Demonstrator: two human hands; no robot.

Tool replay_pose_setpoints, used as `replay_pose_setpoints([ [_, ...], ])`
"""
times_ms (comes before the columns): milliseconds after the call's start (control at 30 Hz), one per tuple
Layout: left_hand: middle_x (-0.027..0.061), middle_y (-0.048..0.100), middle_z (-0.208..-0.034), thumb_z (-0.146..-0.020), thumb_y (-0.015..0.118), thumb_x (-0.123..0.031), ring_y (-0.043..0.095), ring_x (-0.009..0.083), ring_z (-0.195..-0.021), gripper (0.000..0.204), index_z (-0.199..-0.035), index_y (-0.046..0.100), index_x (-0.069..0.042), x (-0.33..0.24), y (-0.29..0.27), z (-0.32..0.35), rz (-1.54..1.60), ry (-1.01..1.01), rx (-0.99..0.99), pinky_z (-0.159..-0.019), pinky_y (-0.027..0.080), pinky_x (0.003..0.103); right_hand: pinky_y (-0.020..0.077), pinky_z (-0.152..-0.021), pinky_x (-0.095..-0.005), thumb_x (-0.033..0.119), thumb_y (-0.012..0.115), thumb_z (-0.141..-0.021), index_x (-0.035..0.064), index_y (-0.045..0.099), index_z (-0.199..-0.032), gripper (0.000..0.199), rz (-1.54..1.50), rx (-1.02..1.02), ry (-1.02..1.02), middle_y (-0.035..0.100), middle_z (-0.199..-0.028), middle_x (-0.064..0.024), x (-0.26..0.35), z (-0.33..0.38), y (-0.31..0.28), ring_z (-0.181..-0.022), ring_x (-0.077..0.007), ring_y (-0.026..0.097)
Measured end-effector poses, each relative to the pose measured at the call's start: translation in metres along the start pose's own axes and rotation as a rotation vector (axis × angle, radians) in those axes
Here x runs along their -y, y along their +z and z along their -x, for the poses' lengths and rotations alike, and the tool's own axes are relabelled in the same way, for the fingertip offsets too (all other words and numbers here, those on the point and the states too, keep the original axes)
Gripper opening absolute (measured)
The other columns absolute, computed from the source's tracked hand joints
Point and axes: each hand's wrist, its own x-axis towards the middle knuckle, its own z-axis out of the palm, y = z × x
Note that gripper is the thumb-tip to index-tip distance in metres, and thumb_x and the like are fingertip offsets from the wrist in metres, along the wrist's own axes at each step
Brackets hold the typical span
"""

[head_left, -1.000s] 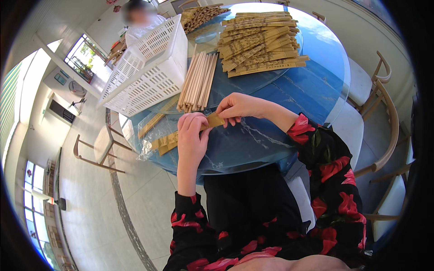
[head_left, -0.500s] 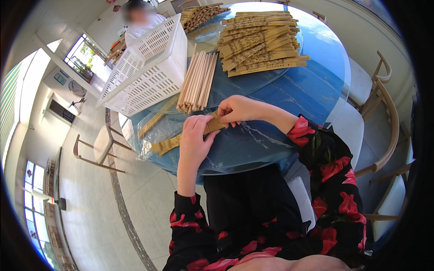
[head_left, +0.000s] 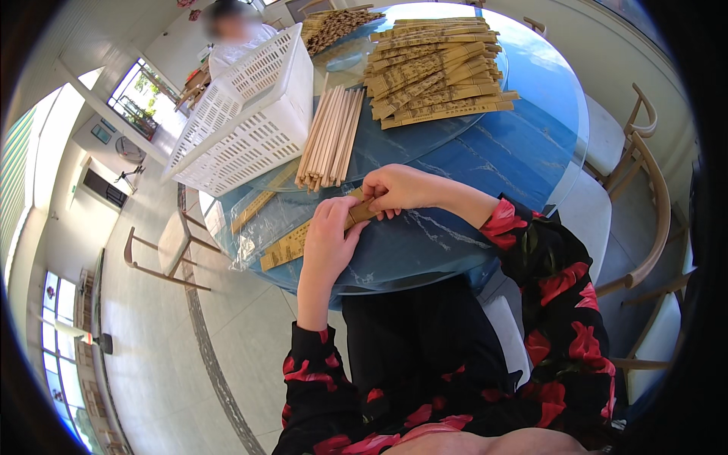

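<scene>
A long gold-brown paper chopstick sleeve (head_left: 284,249) lies slantwise at the table's near edge. My left hand (head_left: 331,224) is over its middle, fingers closed around it. At the sleeve's upper right end, my right hand (head_left: 398,188) pinches it with thumb and fingertips. Whether a chopstick is inside the sleeve cannot be seen. Just beyond my hands is a bundle of bare wooden chopsticks (head_left: 331,136). Another gold-brown sleeve (head_left: 254,211) rests left of them, by some clear plastic film (head_left: 244,246).
A white slotted plastic basket (head_left: 262,129) stands tilted in view at the table's left. Behind the chopsticks is a large heap of printed sleeves (head_left: 436,72), with a brown pile (head_left: 341,26) farther off. A person (head_left: 235,42) is beyond the basket. Wooden chairs (head_left: 644,197) surround the blue table (head_left: 523,163).
The held sleeve has turned a little, its left end dropping toward me and slightly right. My right hand has shifted slightly down and left; my left hand has barely moved.
</scene>
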Motion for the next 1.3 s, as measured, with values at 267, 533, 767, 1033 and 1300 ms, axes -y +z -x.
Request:
replay_pose_setpoints([
  [267,0.0128,0.064,-0.103,-0.076,0.077,-0.009,0.059,0.0345,-0.102,0.04,-0.111,0.059,-0.004,-0.0067,-0.0022,-0.0014,0.043,-0.012,-0.038,-0.088,0.048,0.042,0.0499,-0.058,-0.0256,0.011,0.062,-0.088,-0.0017,0.068,-0.091,0.014,0.11,-0.01,0.028,0.069,-0.073,-0.0065,0.0041,0.0009,0.0025,-0.062,-0.0122,0.063],
  [533,0.0123,0.064,-0.1,-0.075,0.078,-0.01,0.06,0.0341,-0.1,0.039,-0.11,0.06,-0.006,-0.0056,-0.0024,-0.0033,-0.075,0.033,-0.024,-0.086,0.049,0.043,0.0486,-0.056,-0.026,0.013,0.064,-0.087,-0.0007,0.067,-0.088,0.014,0.133,-0.049,0.048,0.068,-0.07,-0.0055,0.0059,0.0022,0.0013,-0.06,-0.0114,0.062],
  [767,0.0133,0.064,-0.102,-0.078,0.076,-0.009,0.06,0.0348,-0.1,0.036,-0.109,0.059,-0.006,-0.0034,0.001,-0.0013,-0.071,0.039,-0.013,-0.084,0.05,0.043,0.0473,-0.055,-0.0264,0.014,0.064,-0.088,0.0,0.065,-0.085,0.014,0.222,-0.065,0.037,0.068,-0.069,-0.0054,0.0079,0.0032,0.0047,-0.06,-0.011,0.062],
  [1033,0.0136,0.064,-0.103,-0.078,0.075,-0.006,0.059,0.035,-0.101,0.035,-0.11,0.059,-0.005,-0.0039,0.0016,-0.0006,-0.03,0.018,-0.017,-0.085,0.05,0.043,0.0489,-0.057,-0.0276,0.011,0.063,-0.088,-0.002,0.066,-0.089,0.013,0.17,-0.057,0.041,0.069,-0.071,-0.007,0.0032,0.0018,0.0026,-0.06,-0.0126,0.063],
  [1300,0.0119,0.064,-0.104,-0.078,0.075,-0.007,0.059,0.0337,-0.102,0.034,-0.109,0.061,-0.004,-0.0033,-0.0009,-0.0012,-0.044,0.029,-0.048,-0.088,0.049,0.042,0.0488,-0.056,-0.026,0.011,0.062,-0.091,-0.001,0.066,-0.092,0.013,0.072,-0.053,0.053,0.068,-0.072,-0.0066,-0.0007,-0.0016,0.002,-0.06,-0.0119,0.061],
])
